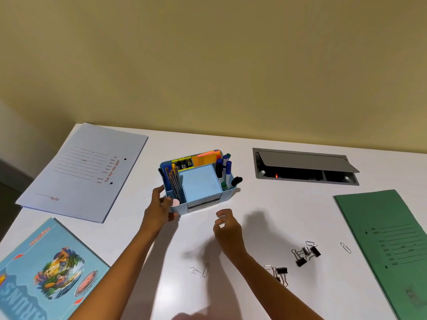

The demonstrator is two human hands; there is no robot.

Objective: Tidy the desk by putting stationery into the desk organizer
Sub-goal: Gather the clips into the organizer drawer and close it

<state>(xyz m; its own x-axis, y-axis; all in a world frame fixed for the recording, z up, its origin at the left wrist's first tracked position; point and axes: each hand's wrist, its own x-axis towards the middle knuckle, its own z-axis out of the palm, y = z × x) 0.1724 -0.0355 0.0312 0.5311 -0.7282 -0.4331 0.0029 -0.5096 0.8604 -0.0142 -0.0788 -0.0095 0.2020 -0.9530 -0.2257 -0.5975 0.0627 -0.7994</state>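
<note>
A light blue desk organizer point(203, 205) stands mid-desk, holding pencils point(174, 183), markers point(223, 168), a blue note pad point(199, 183) and orange sticky notes point(208, 158). My left hand point(160, 210) is at its front left corner, fingers by the wall, with a small pink eraser point(176, 202) at my fingertips over the front left compartment. My right hand point(227, 229) hovers in front of the organizer, fingers loosely curled, holding nothing. Black binder clips point(306, 254) and silver paper clips point(199, 271) lie loose on the desk.
A white file folder point(83, 172) lies at the back left, a blue illustrated book point(46, 273) at the front left, a green folder point(392, 245) at the right. An open grey cable hatch point(305, 167) is set into the desk behind the clips.
</note>
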